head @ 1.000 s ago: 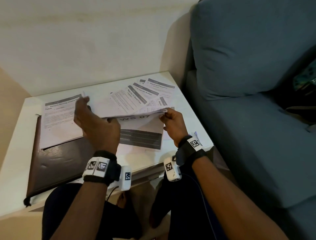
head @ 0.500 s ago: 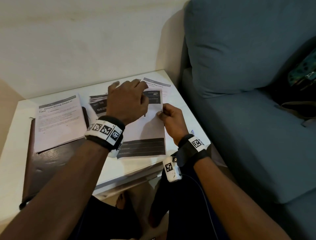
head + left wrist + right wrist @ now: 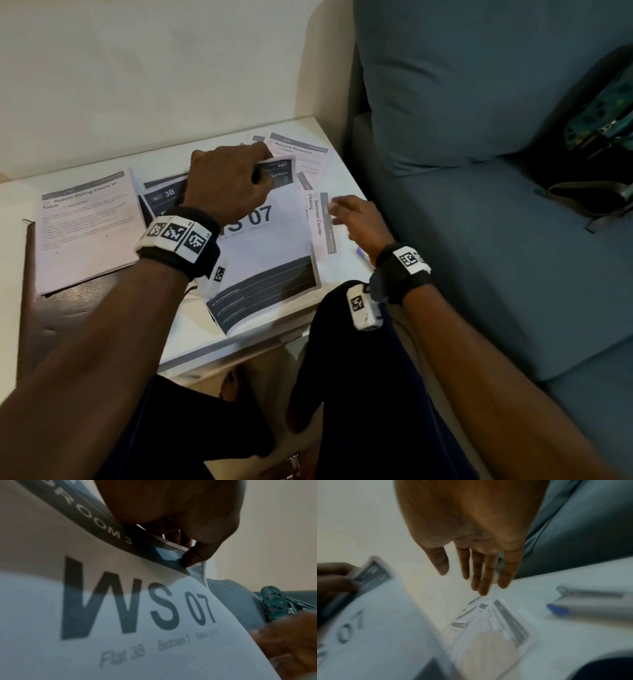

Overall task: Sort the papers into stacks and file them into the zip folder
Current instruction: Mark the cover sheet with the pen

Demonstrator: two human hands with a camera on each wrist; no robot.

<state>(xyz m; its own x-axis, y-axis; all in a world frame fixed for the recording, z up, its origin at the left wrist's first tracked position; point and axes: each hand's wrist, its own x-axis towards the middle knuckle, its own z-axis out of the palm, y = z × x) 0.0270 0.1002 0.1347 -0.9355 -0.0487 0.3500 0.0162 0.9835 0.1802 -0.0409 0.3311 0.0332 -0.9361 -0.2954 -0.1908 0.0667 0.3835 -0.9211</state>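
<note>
Two hands, one sheet pinched.
Your left hand (image 3: 226,185) fingers (image 3: 192,557) grip the WS 07 sheet's (image 3: 270,246) top edge on the surface (image 3: 191,329); your right hand (image 3: 356,222) hovers, fingers spread. Pull hard and it may crease or drag neighbouring papers (image 3: 301,154).

Dim, warm indoor light, soft throughout.
In the head view, faint shadow behind the sofa cushion (image 3: 479,85) on the wall (image 3: 154,68), gentle bending of lines toward the edges. In the left wrist view, strongly blurred print on the WS 07 sheet (image 3: 120,608), dark underexposed left hand (image 3: 180,513). In the right wrist view, heavy motion blur over papers (image 3: 488,628) and pen (image 3: 590,605), right hand (image 3: 471,534) slightly sharper.
</note>
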